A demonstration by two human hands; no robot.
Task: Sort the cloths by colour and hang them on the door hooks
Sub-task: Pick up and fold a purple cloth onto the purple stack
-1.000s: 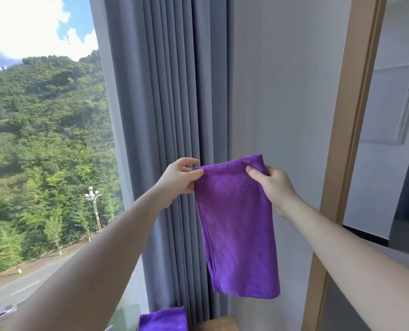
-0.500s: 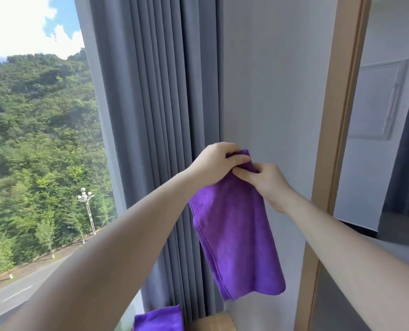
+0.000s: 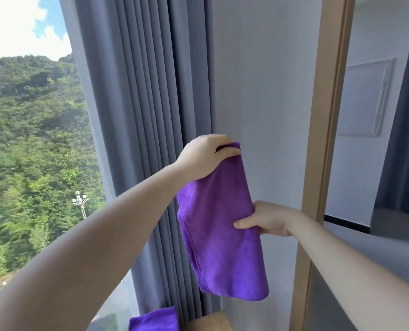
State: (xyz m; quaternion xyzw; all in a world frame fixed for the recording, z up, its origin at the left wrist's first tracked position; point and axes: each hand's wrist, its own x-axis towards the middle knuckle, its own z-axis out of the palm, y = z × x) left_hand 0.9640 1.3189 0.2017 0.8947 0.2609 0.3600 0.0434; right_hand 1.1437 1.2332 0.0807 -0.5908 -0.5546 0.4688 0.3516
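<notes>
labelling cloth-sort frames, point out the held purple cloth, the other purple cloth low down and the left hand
held purple cloth [image 3: 217,254]: head view, middle of its hanging front face
lower purple cloth [image 3: 154,320]: head view, centre of the visible part
left hand [image 3: 204,156]: head view, back of the hand

We see a fleecy matt purple cloth [image 3: 220,225] beside matt woven grey curtains [image 3: 146,115], a smooth pale wooden door frame [image 3: 327,115].
</notes>
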